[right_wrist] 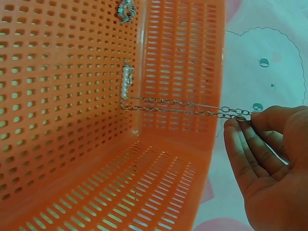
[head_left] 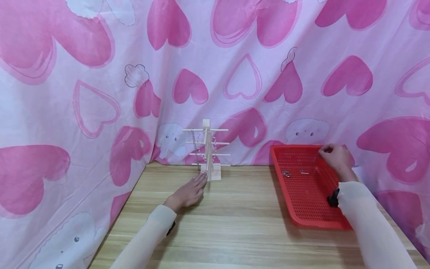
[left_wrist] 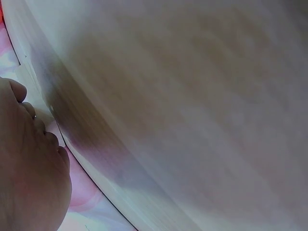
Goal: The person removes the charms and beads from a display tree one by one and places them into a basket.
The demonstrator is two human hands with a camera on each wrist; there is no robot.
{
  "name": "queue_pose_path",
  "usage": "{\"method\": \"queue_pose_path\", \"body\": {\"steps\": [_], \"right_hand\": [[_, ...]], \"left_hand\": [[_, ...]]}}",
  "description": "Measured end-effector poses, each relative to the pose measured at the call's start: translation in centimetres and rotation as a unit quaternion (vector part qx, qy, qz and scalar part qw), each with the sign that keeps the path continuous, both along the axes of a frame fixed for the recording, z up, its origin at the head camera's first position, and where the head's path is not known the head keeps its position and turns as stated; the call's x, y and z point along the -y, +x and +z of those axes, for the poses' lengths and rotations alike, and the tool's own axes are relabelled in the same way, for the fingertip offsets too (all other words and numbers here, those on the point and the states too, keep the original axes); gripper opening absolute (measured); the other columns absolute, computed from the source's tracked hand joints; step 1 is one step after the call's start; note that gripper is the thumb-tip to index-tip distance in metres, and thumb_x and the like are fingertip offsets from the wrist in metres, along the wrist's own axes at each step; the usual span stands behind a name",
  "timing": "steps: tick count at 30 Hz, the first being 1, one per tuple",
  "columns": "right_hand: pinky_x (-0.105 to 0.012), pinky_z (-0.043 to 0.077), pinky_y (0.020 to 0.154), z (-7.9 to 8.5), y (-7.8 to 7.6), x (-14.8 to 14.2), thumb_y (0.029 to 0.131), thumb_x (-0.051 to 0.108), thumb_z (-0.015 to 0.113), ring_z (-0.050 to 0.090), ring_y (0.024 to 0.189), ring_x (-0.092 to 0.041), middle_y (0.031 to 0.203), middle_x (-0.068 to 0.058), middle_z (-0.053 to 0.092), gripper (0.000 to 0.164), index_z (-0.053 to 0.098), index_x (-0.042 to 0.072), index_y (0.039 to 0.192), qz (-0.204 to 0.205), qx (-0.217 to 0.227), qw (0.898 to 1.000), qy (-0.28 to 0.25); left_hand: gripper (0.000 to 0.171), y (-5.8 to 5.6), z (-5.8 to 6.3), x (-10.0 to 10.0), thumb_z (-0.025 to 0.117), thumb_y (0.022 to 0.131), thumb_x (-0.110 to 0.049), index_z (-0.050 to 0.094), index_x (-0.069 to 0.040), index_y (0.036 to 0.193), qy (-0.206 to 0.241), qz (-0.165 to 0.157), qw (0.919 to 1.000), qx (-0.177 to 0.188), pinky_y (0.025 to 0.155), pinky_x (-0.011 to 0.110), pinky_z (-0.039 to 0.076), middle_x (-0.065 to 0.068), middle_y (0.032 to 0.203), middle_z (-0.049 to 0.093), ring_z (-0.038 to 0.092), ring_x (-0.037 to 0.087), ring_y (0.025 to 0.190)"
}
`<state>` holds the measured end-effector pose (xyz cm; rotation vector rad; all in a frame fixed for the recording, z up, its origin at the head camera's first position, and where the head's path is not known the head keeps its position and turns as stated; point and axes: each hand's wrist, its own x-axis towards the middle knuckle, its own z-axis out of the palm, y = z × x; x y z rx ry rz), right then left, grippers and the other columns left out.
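Note:
My right hand (head_left: 336,158) is over the far right part of the red basket (head_left: 292,209). Between thumb and fingertips it pinches a silver chain necklace (right_wrist: 166,100), whose two strands run down to the basket floor in the right wrist view. Near the chain's lower end lie a row of white beads (right_wrist: 125,83) and a silver bracelet-like piece (right_wrist: 126,12). On the left, my other hand (head_left: 189,192) lies with extended fingers, fingertips at the base (head_left: 216,174) of a wooden peg rack (head_left: 208,155). A dark chain (head_left: 193,139) and pale beaded strands (head_left: 215,144) hang from its pegs.
The wooden table (head_left: 242,220) runs between rack and basket. A pink heart-patterned cloth (head_left: 248,74) rises behind and on both sides, close behind the rack and basket. A black object (head_left: 333,198) shows by the right sleeve.

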<state>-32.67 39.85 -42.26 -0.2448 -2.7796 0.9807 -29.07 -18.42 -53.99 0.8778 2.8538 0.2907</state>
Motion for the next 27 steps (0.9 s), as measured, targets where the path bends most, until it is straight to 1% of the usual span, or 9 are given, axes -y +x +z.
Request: {"method": "queue_pose_path", "body": {"steps": [4, 6, 8, 13, 18, 20, 24, 25, 27], "right_hand": [[-0.056, 0.059, 0.087, -0.8, -0.2, 0.3, 0.108, 0.022, 0.056, 0.061, 0.102, -0.044, 0.121, -0.035, 0.065, 0.035, 0.064, -0.008, 0.125, 0.009, -0.009, 1.000, 0.018], [-0.051, 0.058, 0.084, -1.1, -0.3, 0.5, 0.108, 0.021, 0.056, 0.061, 0.102, -0.043, 0.119, -0.034, 0.066, 0.034, 0.065, -0.008, 0.124, 0.015, -0.011, 1.000, 0.018], [-0.050, 0.058, 0.085, -1.4, -0.3, 0.8, 0.108, 0.021, 0.057, 0.060, 0.104, -0.043, 0.121, -0.034, 0.065, 0.034, 0.065, -0.007, 0.125, 0.020, -0.005, 1.000, 0.009], [-0.059, 0.060, 0.093, -2.0, -0.1, 1.5, 0.108, 0.021, 0.058, 0.059, 0.108, -0.045, 0.126, -0.034, 0.063, 0.036, 0.063, -0.007, 0.131, 0.034, 0.011, 0.999, -0.011], [-0.062, 0.057, 0.092, -2.6, -0.4, 2.0, 0.108, 0.020, 0.058, 0.061, 0.108, -0.045, 0.124, -0.034, 0.065, 0.035, 0.065, -0.008, 0.128, 0.045, 0.005, 0.999, -0.001], [-0.056, 0.059, 0.086, -2.8, -0.5, 2.2, 0.108, 0.020, 0.059, 0.062, 0.106, -0.045, 0.123, -0.034, 0.065, 0.034, 0.065, -0.008, 0.127, 0.049, 0.005, 0.999, 0.003], [-0.035, 0.057, 0.074, -3.2, -0.6, 2.4, 0.108, 0.018, 0.060, 0.063, 0.101, -0.042, 0.121, -0.034, 0.066, 0.033, 0.065, -0.008, 0.127, 0.060, 0.008, 0.998, 0.002], [-0.032, 0.056, 0.073, -3.3, -0.7, 2.5, 0.108, 0.018, 0.060, 0.063, 0.100, -0.042, 0.121, -0.034, 0.066, 0.033, 0.065, -0.008, 0.127, 0.061, 0.012, 0.998, -0.001], [-0.031, 0.057, 0.072, -3.5, -0.8, 2.6, 0.108, 0.016, 0.059, 0.064, 0.100, -0.042, 0.121, -0.034, 0.066, 0.032, 0.065, -0.008, 0.127, 0.063, 0.015, 0.998, -0.002]], "left_hand": [[0.062, 0.2, 0.1, 0.0, 0.029, 0.113, -0.025, 0.018, -0.002, 0.170, 0.008, 0.001, 1.0000, 0.001, 0.136, 0.053, 0.020, 0.012, 0.181, 0.011, 0.012, 0.033, 0.168], [0.062, 0.3, 0.2, -0.1, 0.028, 0.114, -0.025, 0.016, -0.003, 0.170, 0.001, 0.002, 1.0000, 0.003, 0.136, 0.051, 0.019, 0.012, 0.181, 0.010, 0.011, 0.032, 0.168], [0.062, 0.4, 0.3, -0.1, 0.028, 0.114, -0.026, 0.015, -0.004, 0.171, -0.003, 0.003, 1.0000, 0.005, 0.137, 0.050, 0.018, 0.011, 0.181, 0.008, 0.009, 0.031, 0.168], [0.061, 0.4, 0.2, -0.1, 0.027, 0.115, -0.026, 0.015, -0.004, 0.171, -0.007, 0.004, 1.0000, 0.004, 0.137, 0.048, 0.018, 0.010, 0.181, 0.008, 0.009, 0.030, 0.168], [0.062, 0.3, 0.3, -0.2, 0.027, 0.115, -0.026, 0.015, -0.003, 0.170, -0.005, 0.002, 1.0000, 0.000, 0.137, 0.049, 0.018, 0.010, 0.181, 0.008, 0.009, 0.031, 0.168], [0.062, 0.4, 0.5, -0.2, 0.027, 0.114, -0.027, 0.014, -0.004, 0.171, -0.008, 0.003, 1.0000, 0.001, 0.137, 0.048, 0.017, 0.010, 0.181, 0.006, 0.008, 0.030, 0.168], [0.062, 0.4, 0.6, -0.3, 0.026, 0.114, -0.026, 0.015, -0.003, 0.170, -0.010, 0.004, 0.9999, 0.000, 0.137, 0.048, 0.018, 0.011, 0.181, 0.007, 0.008, 0.031, 0.168], [0.062, 0.4, 0.6, -0.3, 0.027, 0.114, -0.025, 0.016, -0.002, 0.170, -0.006, 0.004, 1.0000, -0.001, 0.137, 0.049, 0.018, 0.012, 0.181, 0.008, 0.009, 0.032, 0.168], [0.062, 0.3, 0.4, -0.3, 0.028, 0.113, -0.023, 0.017, -0.002, 0.170, -0.002, 0.003, 1.0000, -0.001, 0.136, 0.051, 0.019, 0.013, 0.181, 0.009, 0.010, 0.033, 0.168]]}}
